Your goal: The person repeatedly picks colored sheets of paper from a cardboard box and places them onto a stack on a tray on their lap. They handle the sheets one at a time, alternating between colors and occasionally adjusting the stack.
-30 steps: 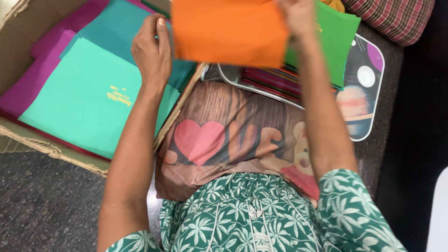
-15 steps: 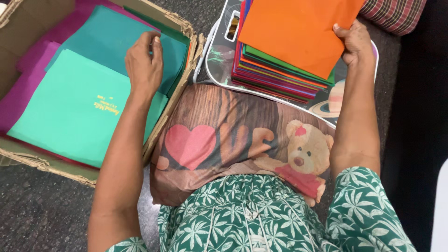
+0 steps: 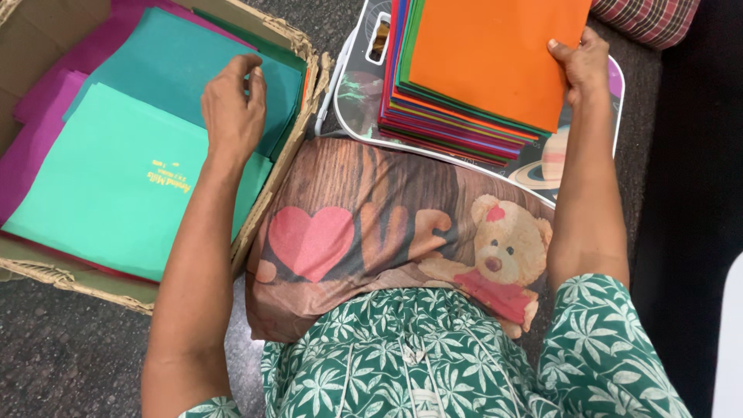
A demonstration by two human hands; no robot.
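Observation:
My right hand [image 3: 580, 66] pinches the right edge of an orange fabric bag [image 3: 495, 54] that lies on top of a stack of coloured bags [image 3: 449, 128]. The stack rests on a lap tray printed with planets [image 3: 573, 159]. My left hand [image 3: 231, 104] hovers over a dark teal bag [image 3: 162, 66] inside a cardboard box [image 3: 298, 54], fingers curled loosely at the bag's right edge. A light green bag with gold print [image 3: 116, 186] lies in front of it in the box.
A printed cushion with a heart and a teddy bear [image 3: 387, 232] lies across my lap between box and tray. Magenta bags [image 3: 46, 116] line the box's left side. A checked cushion [image 3: 646, 15] sits at the upper right on the dark floor [image 3: 70, 356].
My right hand has brought the orange bag down from mid-air onto the stack on the tray. My left hand stayed over the teal bag in the box.

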